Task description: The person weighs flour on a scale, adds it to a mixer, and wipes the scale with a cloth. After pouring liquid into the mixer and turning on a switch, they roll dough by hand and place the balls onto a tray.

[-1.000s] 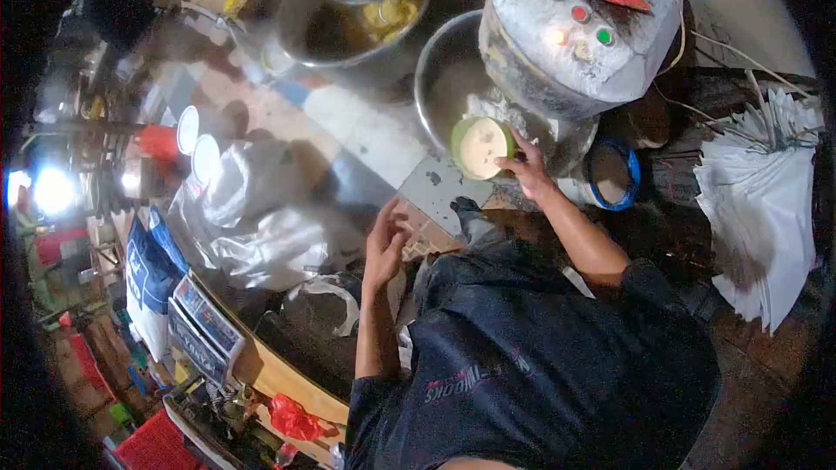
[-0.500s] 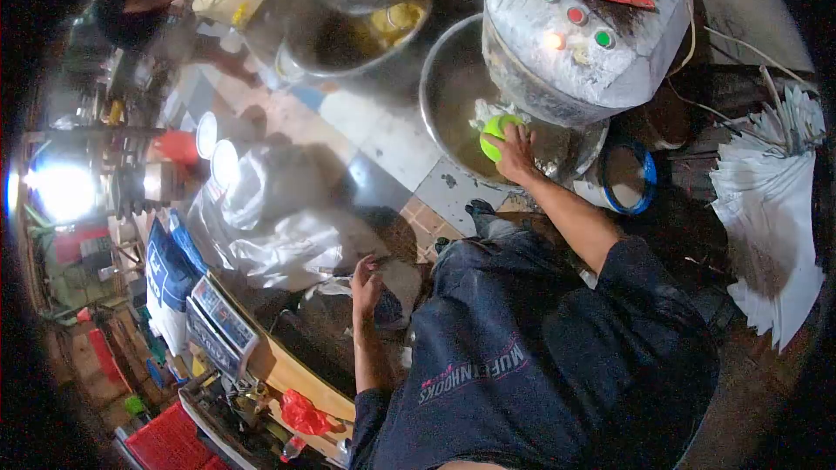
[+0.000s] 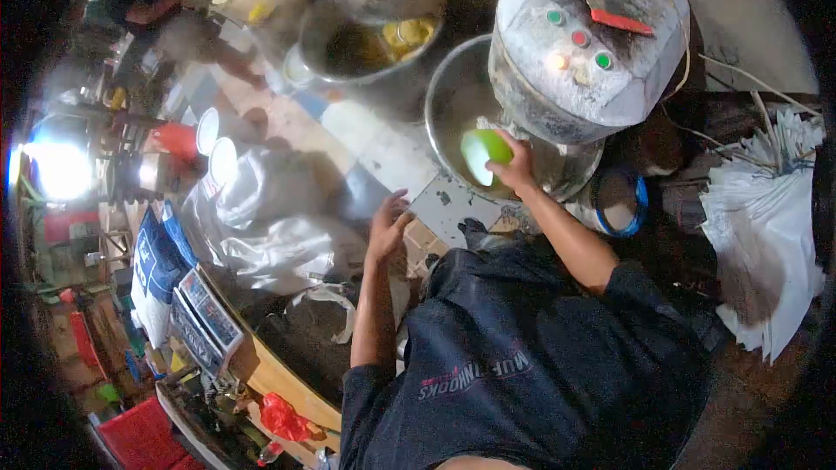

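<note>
My right hand (image 3: 517, 162) grips a small bright-green bowl (image 3: 479, 150) by its side. The bowl is tilted, and its pale inside faces left. It is held over the large metal mixing bowl (image 3: 433, 113), where some white lumpy stuff shows just behind it. Above that bowl hangs the whitish, stained head of a mixing machine (image 3: 557, 61) with several round buttons. My left hand (image 3: 389, 224) hovers over the tiled floor, fingers loosely apart, with nothing in it.
A second metal bowl (image 3: 326, 57) with yellow stuff stands beyond, under another machine. White sacks (image 3: 274, 248) lie at left. Right of the mixing bowl are a blue-rimmed tub (image 3: 643, 209) and a stack of white sheets (image 3: 758, 252). Far upper left, a person (image 3: 148, 0) works.
My right hand has drawn the green bowl slightly down and left and turned it so its inside shows. My left hand has risen forward and to the right.
</note>
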The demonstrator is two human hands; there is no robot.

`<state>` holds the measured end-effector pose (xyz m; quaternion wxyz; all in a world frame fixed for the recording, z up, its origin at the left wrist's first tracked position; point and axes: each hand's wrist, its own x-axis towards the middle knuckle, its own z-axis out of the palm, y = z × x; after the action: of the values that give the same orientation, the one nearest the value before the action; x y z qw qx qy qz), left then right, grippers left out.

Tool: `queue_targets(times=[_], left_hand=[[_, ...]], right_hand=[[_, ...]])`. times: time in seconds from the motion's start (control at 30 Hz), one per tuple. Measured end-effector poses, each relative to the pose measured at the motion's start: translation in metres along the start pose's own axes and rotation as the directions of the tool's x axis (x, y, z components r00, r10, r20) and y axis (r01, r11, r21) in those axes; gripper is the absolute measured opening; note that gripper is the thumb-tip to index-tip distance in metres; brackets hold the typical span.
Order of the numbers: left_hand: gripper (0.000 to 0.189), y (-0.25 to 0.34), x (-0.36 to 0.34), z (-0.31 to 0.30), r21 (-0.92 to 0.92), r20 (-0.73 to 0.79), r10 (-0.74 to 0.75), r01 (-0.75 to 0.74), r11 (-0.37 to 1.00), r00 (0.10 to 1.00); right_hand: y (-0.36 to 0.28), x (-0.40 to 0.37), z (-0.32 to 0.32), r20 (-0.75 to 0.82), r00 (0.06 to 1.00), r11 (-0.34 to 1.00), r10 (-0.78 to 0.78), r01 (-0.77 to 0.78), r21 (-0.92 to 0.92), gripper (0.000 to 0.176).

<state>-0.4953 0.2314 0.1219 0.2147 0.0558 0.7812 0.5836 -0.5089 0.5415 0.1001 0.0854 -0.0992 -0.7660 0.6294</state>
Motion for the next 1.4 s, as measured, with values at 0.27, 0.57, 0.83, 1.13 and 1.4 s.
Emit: queue_targets(times=[0.27, 0.57, 0.83, 1.13, 1.4], left_hand=[[0.059, 0.082, 0.058, 0.076, -0.412, -0.145, 0.263, -0.3, 0.86, 0.954], [0.052, 0.12, 0.07, 0.072, 0.103, -0.328, 0.27, -0.25, 0.963, 0.905], [0.053, 0.12, 0.06, 0.078, 0.231, -0.243, 0.301, -0.246, 0.941, 0.922], [0.051, 0.091, 0.071, 0.079, 0.067, -0.172, 0.29, -0.283, 0.957, 0.941], [0.062, 0.071, 0.07, 0.093, -0.114, -0.185, 0.19, -0.213, 0.97, 0.964]], right_hand=[[-0.069, -0.007, -0.014, 0.275, 0.949, 0.61, 0.156, -0.312, 0.729, 0.055], [-0.14, -0.023, -0.021, 0.148, 0.783, 0.725, -0.604, 0.617, -0.304, 0.029], [-0.124, -0.025, -0.003, 0.726, 0.688, 0.857, -0.007, 0.378, -0.351, 0.024], [-0.095, -0.018, -0.007, 0.678, 0.668, 0.902, -0.305, 0.43, -0.018, 0.034], [-0.061, -0.009, -0.037, 0.124, 0.979, 0.959, -0.164, 0.128, 0.251, 0.045]])
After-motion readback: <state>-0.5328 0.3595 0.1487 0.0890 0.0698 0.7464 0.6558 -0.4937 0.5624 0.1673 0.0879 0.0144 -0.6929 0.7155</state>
